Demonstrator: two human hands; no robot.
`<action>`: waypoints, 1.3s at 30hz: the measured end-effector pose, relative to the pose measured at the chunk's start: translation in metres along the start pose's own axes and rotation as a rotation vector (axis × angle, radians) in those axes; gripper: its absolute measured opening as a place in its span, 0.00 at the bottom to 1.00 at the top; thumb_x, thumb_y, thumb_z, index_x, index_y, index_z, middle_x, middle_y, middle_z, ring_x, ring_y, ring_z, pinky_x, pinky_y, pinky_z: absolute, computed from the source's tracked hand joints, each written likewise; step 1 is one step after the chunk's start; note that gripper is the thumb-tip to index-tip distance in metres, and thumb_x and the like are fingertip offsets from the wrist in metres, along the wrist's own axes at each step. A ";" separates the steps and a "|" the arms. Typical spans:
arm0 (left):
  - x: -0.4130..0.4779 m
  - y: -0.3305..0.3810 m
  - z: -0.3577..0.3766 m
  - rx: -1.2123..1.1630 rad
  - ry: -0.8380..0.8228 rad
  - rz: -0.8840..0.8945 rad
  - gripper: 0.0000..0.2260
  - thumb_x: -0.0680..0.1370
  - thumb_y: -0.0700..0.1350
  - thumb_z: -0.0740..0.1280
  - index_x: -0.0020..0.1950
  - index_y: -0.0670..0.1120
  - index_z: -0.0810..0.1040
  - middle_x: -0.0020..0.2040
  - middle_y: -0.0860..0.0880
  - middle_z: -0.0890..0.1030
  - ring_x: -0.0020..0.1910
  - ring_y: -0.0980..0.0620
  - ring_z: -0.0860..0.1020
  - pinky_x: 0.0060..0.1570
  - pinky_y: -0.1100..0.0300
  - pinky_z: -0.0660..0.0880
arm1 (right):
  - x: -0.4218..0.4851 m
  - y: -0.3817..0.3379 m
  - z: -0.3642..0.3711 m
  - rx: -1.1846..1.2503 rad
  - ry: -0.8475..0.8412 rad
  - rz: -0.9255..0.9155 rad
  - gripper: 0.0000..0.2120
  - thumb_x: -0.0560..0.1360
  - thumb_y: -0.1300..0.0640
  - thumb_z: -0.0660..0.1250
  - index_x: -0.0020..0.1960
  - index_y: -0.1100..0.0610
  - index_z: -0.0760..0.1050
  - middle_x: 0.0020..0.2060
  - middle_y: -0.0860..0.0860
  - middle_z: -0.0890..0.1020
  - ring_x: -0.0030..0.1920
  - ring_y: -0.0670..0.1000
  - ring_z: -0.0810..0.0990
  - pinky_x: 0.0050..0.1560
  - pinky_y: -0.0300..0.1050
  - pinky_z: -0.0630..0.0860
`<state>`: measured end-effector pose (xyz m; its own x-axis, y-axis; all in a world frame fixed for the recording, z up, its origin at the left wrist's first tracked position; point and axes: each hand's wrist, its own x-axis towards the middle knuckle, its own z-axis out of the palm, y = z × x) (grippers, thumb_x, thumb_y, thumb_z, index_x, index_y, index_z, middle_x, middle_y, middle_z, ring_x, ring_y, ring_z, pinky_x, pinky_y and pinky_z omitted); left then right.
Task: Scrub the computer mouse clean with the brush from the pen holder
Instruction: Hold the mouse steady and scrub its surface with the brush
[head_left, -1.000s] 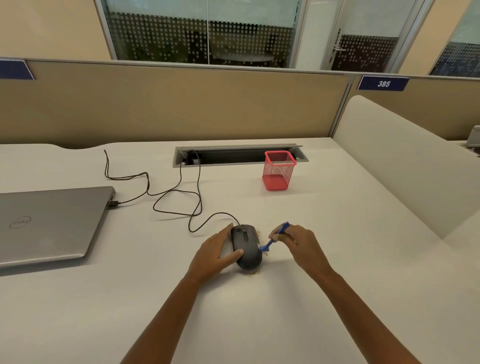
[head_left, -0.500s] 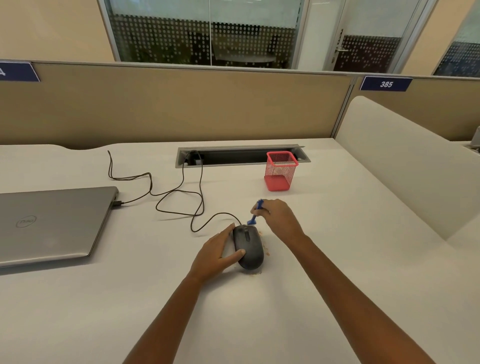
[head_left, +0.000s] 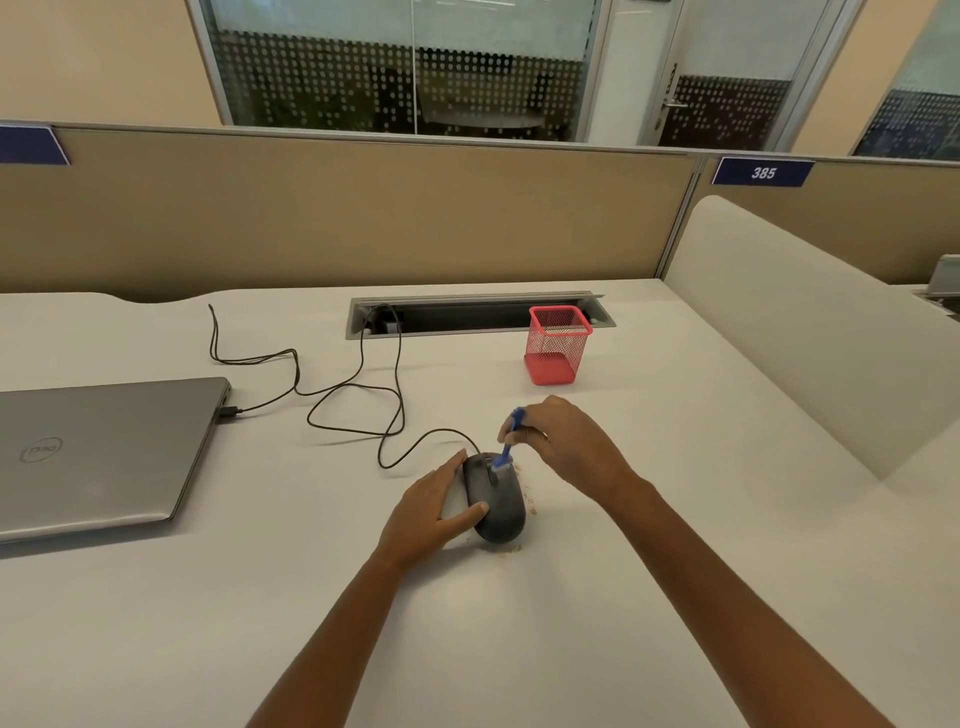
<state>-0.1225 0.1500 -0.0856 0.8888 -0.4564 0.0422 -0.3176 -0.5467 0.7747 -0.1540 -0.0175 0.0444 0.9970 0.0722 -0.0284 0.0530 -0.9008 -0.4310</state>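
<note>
A black wired computer mouse (head_left: 497, 501) lies on the white desk (head_left: 623, 571). My left hand (head_left: 431, 512) holds the mouse from its left side, thumb on its top and fingers along its flank. My right hand (head_left: 569, 447) grips a small blue brush (head_left: 509, 441) held steeply, its bristle end touching the front of the mouse near the wheel. A red mesh pen holder (head_left: 557, 344), which looks empty, stands farther back on the desk.
A shut grey laptop (head_left: 98, 452) lies at the left with a black cable (head_left: 332, 384) looping from it and from the mouse into the desk's cable slot (head_left: 478, 314). Small brown crumbs (head_left: 527, 501) lie beside the mouse. Beige partitions enclose the desk.
My right hand moved the brush from the mouse's right side up past its front end, then brought the bristles down onto the front of the mouse. My left hand stayed on the mouse.
</note>
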 end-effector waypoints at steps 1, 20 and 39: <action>0.000 0.000 0.000 0.000 0.000 0.003 0.36 0.68 0.62 0.61 0.73 0.50 0.58 0.72 0.51 0.66 0.68 0.53 0.66 0.62 0.62 0.61 | 0.001 -0.002 0.001 -0.004 0.025 0.009 0.13 0.79 0.58 0.57 0.57 0.58 0.77 0.55 0.60 0.79 0.51 0.56 0.76 0.48 0.41 0.67; 0.000 -0.002 0.000 0.064 -0.087 0.069 0.53 0.58 0.73 0.63 0.75 0.51 0.46 0.75 0.53 0.58 0.71 0.52 0.61 0.65 0.61 0.59 | 0.016 -0.010 0.015 0.007 0.095 0.107 0.14 0.79 0.58 0.56 0.61 0.59 0.74 0.59 0.59 0.79 0.58 0.58 0.76 0.62 0.45 0.69; 0.002 -0.004 0.002 0.058 -0.069 0.050 0.56 0.58 0.71 0.67 0.74 0.54 0.38 0.71 0.53 0.67 0.65 0.52 0.68 0.60 0.63 0.64 | 0.027 -0.036 0.018 -0.234 -0.124 0.026 0.14 0.78 0.58 0.60 0.62 0.59 0.73 0.58 0.60 0.78 0.56 0.59 0.77 0.60 0.45 0.72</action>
<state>-0.1203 0.1495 -0.0900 0.8469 -0.5306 0.0346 -0.3813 -0.5608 0.7349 -0.1300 0.0246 0.0429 0.9843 0.0871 -0.1536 0.0538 -0.9764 -0.2092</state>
